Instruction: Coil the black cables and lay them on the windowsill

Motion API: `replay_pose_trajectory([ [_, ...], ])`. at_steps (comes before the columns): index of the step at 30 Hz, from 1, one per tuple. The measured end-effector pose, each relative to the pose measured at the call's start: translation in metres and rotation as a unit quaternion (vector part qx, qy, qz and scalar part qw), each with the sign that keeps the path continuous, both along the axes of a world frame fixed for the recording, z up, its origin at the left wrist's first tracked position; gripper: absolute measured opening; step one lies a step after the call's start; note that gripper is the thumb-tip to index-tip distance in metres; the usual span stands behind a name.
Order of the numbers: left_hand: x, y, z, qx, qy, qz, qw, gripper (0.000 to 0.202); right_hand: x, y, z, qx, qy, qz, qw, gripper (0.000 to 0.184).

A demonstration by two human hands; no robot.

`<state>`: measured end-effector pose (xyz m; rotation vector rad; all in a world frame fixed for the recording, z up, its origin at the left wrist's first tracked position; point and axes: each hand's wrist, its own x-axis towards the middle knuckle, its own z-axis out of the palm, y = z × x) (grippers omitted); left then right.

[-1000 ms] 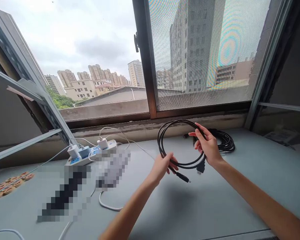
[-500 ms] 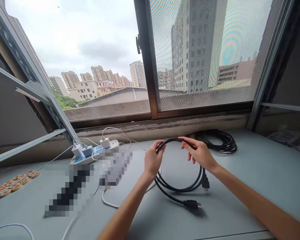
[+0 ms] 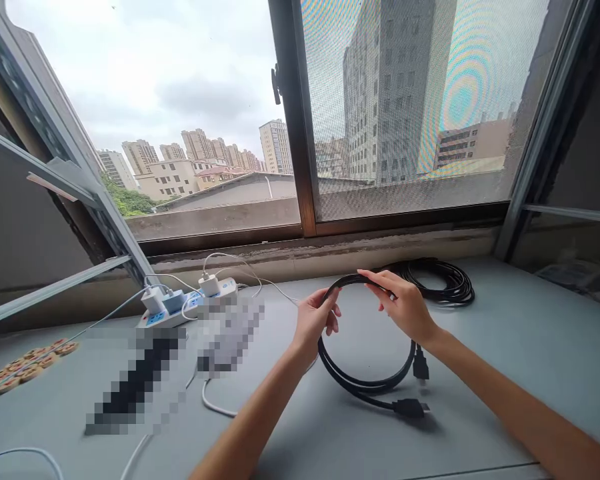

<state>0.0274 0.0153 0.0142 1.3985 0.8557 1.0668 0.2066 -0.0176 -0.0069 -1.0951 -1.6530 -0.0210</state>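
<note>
A black HDMI cable (image 3: 367,385) is coiled into a loop of several turns, raised upright above the grey table. My left hand (image 3: 316,320) grips the loop at its upper left, thumb and fingers closed round the strands. At the upper right, my right hand (image 3: 403,300) pinches the same strands. One plug (image 3: 411,408) lies low at the front, pointing right, its metal tip showing. The other plug (image 3: 421,367) hangs from the right side of the loop.
Behind my right hand lies another coiled black cable (image 3: 443,283). A power strip (image 3: 190,308) with white chargers stands at the back left, white cords trailing from it. Small round wooden pieces (image 3: 30,367) lie far left. A window frame (image 3: 305,213) rises behind the table (image 3: 480,413).
The loop and its plugs have shifted to the right. My left hand has moved slightly right, its other fingers now showing inside the loop. My right hand's fingers have closed more on the strands.
</note>
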Motion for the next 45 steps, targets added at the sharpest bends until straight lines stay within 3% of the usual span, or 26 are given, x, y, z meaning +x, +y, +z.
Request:
replay_pose_trajectory([
  [6, 0.002, -0.002, 0.0, -0.037, -0.022, 0.009, 0.999, 0.038, -0.002, -0.002, 0.006, 0.003, 0.093, 0.028, 0.995, 0.03],
  [11, 0.004, -0.009, 0.008, -0.054, -0.057, 0.02, 0.997, 0.043, 0.003, -0.005, 0.012, 0.011, 0.242, -0.024, 0.97, 0.034],
  [14, 0.004, -0.014, 0.013, -0.061, -0.074, 0.008, 0.995, 0.042, 0.003, -0.001, 0.008, 0.016, 0.331, -0.027, 0.943, 0.037],
  [18, 0.001, -0.016, 0.018, -0.108, -0.11, -0.031, 0.988, 0.057, -0.004, 0.007, -0.006, -0.039, 0.384, 0.038, 0.922, 0.041],
  [23, -0.003, -0.009, 0.02, -0.19, -0.196, -0.036, 0.961, 0.058, -0.01, 0.014, -0.021, -0.154, 0.334, 0.074, 0.927, 0.045],
  [28, -0.008, -0.004, 0.023, -0.177, -0.217, -0.057, 0.958, 0.058, -0.011, 0.013, -0.026, -0.196, 0.298, 0.077, 0.931, 0.044],
  [30, -0.011, -0.004, 0.026, -0.165, -0.199, -0.086, 0.962, 0.058, -0.011, 0.01, -0.023, -0.178, 0.268, 0.042, 0.946, 0.049],
  [34, -0.014, -0.008, 0.031, -0.126, -0.17, -0.118, 0.97, 0.058, -0.009, 0.005, -0.013, -0.076, 0.171, -0.039, 0.981, 0.061],
  [37, -0.011, -0.013, 0.029, -0.119, -0.166, -0.111, 0.973, 0.059, -0.002, 0.002, -0.003, -0.06, 0.184, -0.04, 0.98, 0.059],
  [40, -0.005, -0.017, 0.02, -0.133, -0.164, -0.149, 0.966, 0.061, 0.007, -0.001, 0.007, -0.065, 0.197, -0.028, 0.978, 0.054],
  [45, 0.005, -0.03, 0.008, -0.168, -0.126, -0.237, 0.949, 0.063, 0.015, -0.009, 0.02, 0.046, 0.09, -0.077, 0.992, 0.047],
])
